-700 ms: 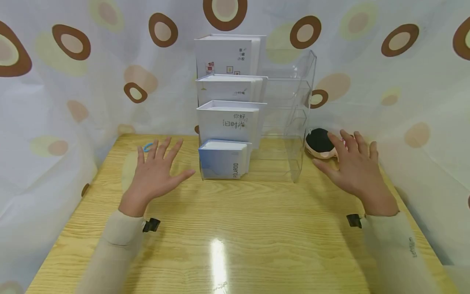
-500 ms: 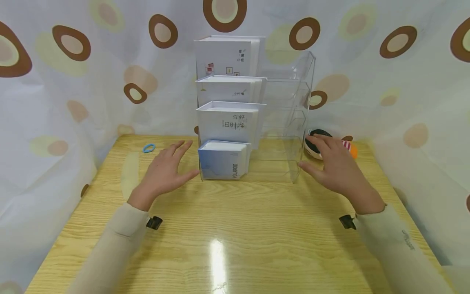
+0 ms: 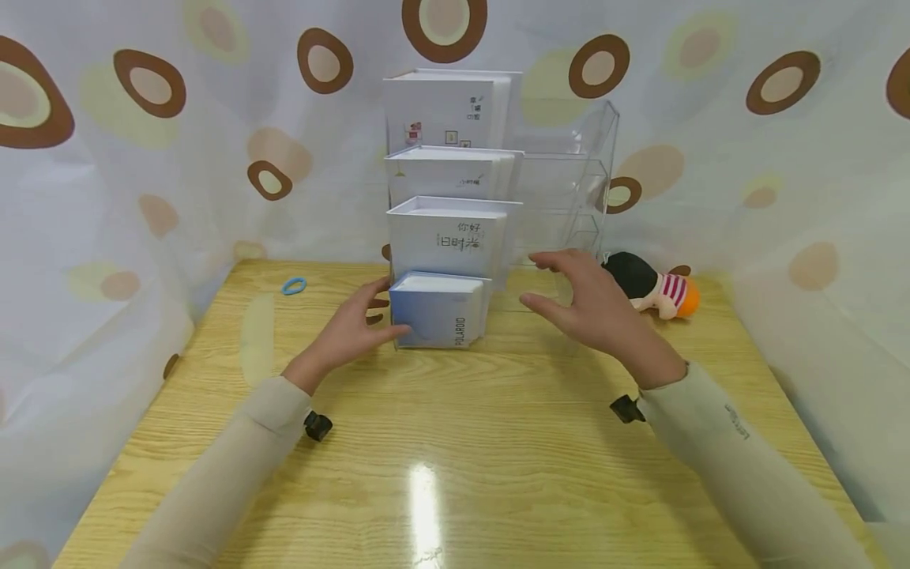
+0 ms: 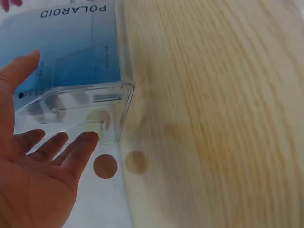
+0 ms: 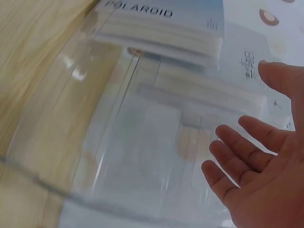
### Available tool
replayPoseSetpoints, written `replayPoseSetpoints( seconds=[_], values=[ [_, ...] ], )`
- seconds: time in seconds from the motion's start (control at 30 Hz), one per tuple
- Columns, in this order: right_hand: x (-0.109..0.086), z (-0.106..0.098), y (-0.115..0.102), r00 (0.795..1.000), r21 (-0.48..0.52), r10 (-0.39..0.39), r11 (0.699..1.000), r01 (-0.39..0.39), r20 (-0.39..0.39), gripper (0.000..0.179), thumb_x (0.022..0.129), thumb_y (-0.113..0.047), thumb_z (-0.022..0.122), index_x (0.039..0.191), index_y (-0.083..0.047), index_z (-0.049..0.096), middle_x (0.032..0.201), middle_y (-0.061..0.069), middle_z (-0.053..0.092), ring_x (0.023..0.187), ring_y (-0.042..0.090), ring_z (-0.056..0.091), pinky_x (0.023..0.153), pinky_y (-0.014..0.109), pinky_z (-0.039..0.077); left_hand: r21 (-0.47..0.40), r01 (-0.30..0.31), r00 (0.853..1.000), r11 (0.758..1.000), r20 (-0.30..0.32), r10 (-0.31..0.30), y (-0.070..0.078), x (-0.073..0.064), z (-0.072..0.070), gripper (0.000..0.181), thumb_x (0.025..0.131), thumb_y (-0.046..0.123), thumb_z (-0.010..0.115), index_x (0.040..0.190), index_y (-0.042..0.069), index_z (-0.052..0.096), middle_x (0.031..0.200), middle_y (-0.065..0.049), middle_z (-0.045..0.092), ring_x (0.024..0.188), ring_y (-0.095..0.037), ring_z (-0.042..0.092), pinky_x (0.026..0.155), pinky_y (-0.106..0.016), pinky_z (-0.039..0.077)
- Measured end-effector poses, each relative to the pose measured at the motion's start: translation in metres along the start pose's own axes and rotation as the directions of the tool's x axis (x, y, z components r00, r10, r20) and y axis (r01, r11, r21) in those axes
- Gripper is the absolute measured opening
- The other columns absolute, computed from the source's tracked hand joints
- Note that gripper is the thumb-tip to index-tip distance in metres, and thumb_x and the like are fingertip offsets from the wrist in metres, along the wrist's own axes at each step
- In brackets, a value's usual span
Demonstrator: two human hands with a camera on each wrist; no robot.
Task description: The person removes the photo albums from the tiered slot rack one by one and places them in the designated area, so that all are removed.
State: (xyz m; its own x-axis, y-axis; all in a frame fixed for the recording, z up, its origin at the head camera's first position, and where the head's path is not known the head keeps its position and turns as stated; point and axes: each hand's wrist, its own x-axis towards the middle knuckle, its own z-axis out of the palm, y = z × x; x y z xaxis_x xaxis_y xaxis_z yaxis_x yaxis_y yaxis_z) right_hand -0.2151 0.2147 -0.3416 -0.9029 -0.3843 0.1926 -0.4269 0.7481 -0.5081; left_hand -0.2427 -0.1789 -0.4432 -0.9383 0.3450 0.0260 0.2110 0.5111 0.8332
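A clear acrylic rack (image 3: 550, 320) stands at the back of the table, its tiers holding books on the left side. Lowest is a blue-and-white book (image 3: 434, 316) marked POLAROID. Above it are a white book (image 3: 441, 237) with dark lettering, another white book (image 3: 434, 178) and a tall white book (image 3: 434, 111). My left hand (image 3: 351, 324) is at the rack's left side, thumb overlapping the blue book's front, fingers spread by the clear side wall (image 4: 124, 102). My right hand (image 3: 593, 304) reaches over the rack's right part, fingers apart and holding nothing.
A small doll (image 3: 643, 284) with black, striped and orange parts lies to the right of the rack. A blue ring (image 3: 294, 285) lies on the wooden table (image 3: 426, 419) at left, behind a pale strip (image 3: 257, 340). A patterned curtain (image 3: 171, 197) surrounds the table.
Both hands have moved inward: the left to the rack's left side and the lowest book, the right leftward off the doll to in front of the rack's right part. The books stay put.
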Motion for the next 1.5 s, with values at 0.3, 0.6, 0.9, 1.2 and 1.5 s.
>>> replayPoseSetpoints(
  seconds=[0.3, 0.6, 0.9, 1.2, 1.5],
  values=[
    [0.029, 0.029, -0.014, 0.998, 0.254, 0.049, 0.965, -0.059, 0.045, 0.055, 0.106, -0.035, 0.080, 0.152, -0.008, 0.065, 0.150, 0.013, 0.070, 0.140, 0.035, 0.066, 0.121, 0.054, 0.054, -0.099, 0.033, 0.999, 0.995, -0.003, -0.033, 0.000, 0.009, 0.013, 0.109, 0.097, 0.023, 0.092, 0.180, 0.012, 0.022, 0.182, -0.018, 0.034, 0.157, -0.048, 0.052, 0.122, -0.056, 0.055],
    [0.039, 0.051, -0.019, 0.993, 0.366, 0.106, 0.923, -0.119, 0.057, 0.049, 0.103, -0.033, 0.085, 0.145, -0.010, 0.071, 0.143, 0.011, 0.074, 0.131, 0.032, 0.071, 0.116, 0.049, 0.060, -0.140, 0.037, 0.999, 0.989, -0.010, -0.039, -0.002, 0.013, 0.018, 0.109, 0.096, 0.017, 0.091, 0.180, 0.013, 0.022, 0.182, -0.017, 0.035, 0.156, -0.048, 0.053, 0.116, -0.057, 0.059],
    [0.048, 0.065, -0.027, 0.988, 0.400, 0.137, 0.904, -0.152, 0.066, 0.046, 0.100, -0.028, 0.088, 0.140, -0.010, 0.075, 0.142, 0.012, 0.075, 0.120, 0.032, 0.075, 0.104, 0.047, 0.063, -0.132, 0.043, 0.999, 0.990, -0.015, -0.045, -0.006, 0.011, 0.019, 0.110, 0.096, 0.016, 0.091, 0.181, 0.016, 0.021, 0.182, -0.017, 0.034, 0.156, -0.049, 0.053, 0.115, -0.057, 0.060],
    [0.051, 0.079, -0.037, 0.992, 0.406, 0.126, 0.905, -0.125, 0.026, 0.047, 0.098, -0.029, 0.090, 0.139, -0.011, 0.077, 0.132, 0.011, 0.078, 0.094, 0.022, 0.059, 0.079, 0.032, 0.050, -0.204, 0.050, 0.997, 0.978, -0.040, -0.059, -0.009, 0.010, 0.021, 0.106, 0.095, 0.012, 0.092, 0.180, 0.017, 0.027, 0.181, -0.014, 0.038, 0.156, -0.048, 0.054, 0.117, -0.058, 0.059],
    [0.053, 0.082, -0.046, 0.988, 0.408, 0.154, 0.903, -0.138, -0.007, 0.039, 0.099, -0.028, 0.089, 0.135, -0.015, 0.081, 0.129, 0.010, 0.080, 0.084, 0.023, 0.054, 0.073, 0.034, 0.047, -0.202, 0.043, 0.997, 0.979, -0.062, -0.056, -0.009, 0.008, 0.022, 0.103, 0.096, 0.014, 0.091, 0.179, 0.016, 0.030, 0.179, -0.015, 0.041, 0.155, -0.047, 0.054, 0.115, -0.059, 0.060]
  ],
)
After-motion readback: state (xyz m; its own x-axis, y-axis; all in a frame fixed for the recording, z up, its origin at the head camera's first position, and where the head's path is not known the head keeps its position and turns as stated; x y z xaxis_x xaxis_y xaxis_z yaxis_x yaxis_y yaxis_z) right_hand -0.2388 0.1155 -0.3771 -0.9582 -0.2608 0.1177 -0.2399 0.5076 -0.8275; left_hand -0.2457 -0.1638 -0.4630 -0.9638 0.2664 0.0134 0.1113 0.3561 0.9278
